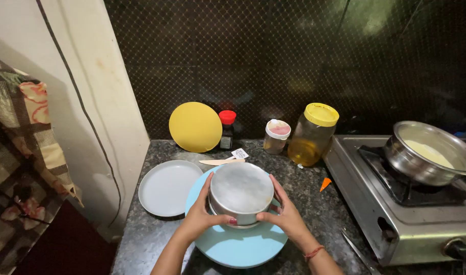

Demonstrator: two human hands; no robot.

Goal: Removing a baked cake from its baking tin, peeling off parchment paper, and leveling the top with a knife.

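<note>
Steel tin [241, 192], upside down with its flat bottom up, sits on a blue plate [238, 247] at the front of the desk [304, 181]. Left hand [202, 216] and right hand [286, 214] clasp it from opposite sides, fingers [206, 191] curled round the wall and thumbs meeting at the near rim, so both hands are closed on the tin and it lies squarely between them. A second rim seems to show under the tin, though I cannot tell what it is. Smooth metal could slip in the hands if lifted unevenly, and the plate might slide on the polished stone, I judge. Just left lies a white plate [166, 187]; behind are a wooden stick [217, 162], a yellow lid [195, 127], a small bottle [227, 129] and two jars [313, 135]. Well to the right, a pot [426, 153] stands on the stove [396, 214].
</note>
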